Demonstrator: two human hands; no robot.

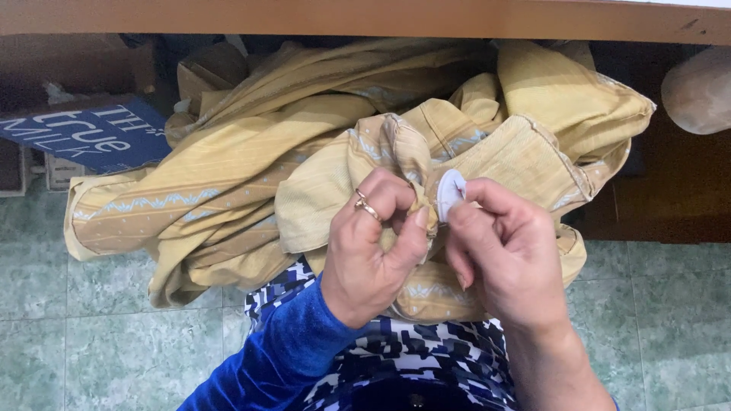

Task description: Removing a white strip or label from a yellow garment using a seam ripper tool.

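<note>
From the head view, the left hand point(375, 242) pinches a fold of the yellow cloth point(304, 167) heaped on the lap. Just beside it, the right hand point(509, 255) grips a small white tag point(449, 192) at its fingertips, touching the cloth.

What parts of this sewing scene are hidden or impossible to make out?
Head view:
- The left hand pinches the yellow cloth; its fingertips are curled under, hidden by cloth folds.
- The small white piece by the right hand is half covered by fingers; its kind is unclear.
- Any needle or thread is too fine to see.
- The wooden table edge is cut off at the top.
- The round object is cut by the right edge.
</note>
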